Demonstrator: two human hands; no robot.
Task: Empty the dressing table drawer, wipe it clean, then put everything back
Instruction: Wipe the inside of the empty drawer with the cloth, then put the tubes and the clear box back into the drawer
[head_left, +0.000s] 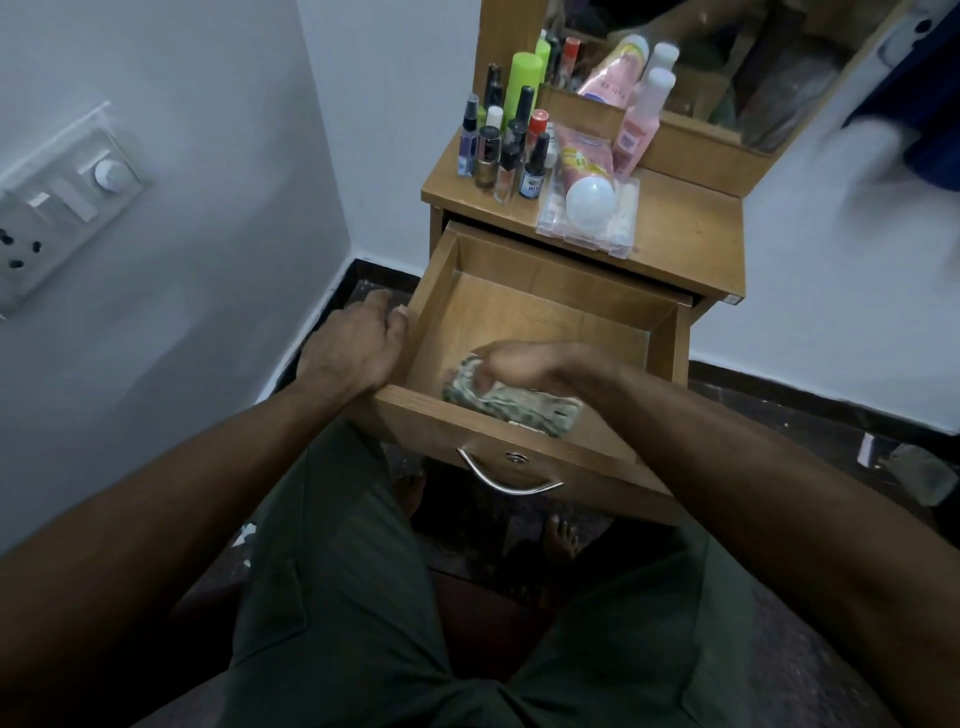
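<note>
Head view: right hand (511, 364) grips cloth (511, 402) inside drawer (545, 306); left hand (358, 343) clasps its left edge

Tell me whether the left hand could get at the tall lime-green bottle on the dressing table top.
Probably yes: the left hand grips the open wooden drawer's left wall, nothing held. The tall lime-green bottle stands behind small bottles, so reach over them.

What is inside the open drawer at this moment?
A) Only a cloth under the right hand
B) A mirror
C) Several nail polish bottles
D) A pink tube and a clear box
A: the drawer holds only a patterned cloth, with the right hand pressing on it.
</note>
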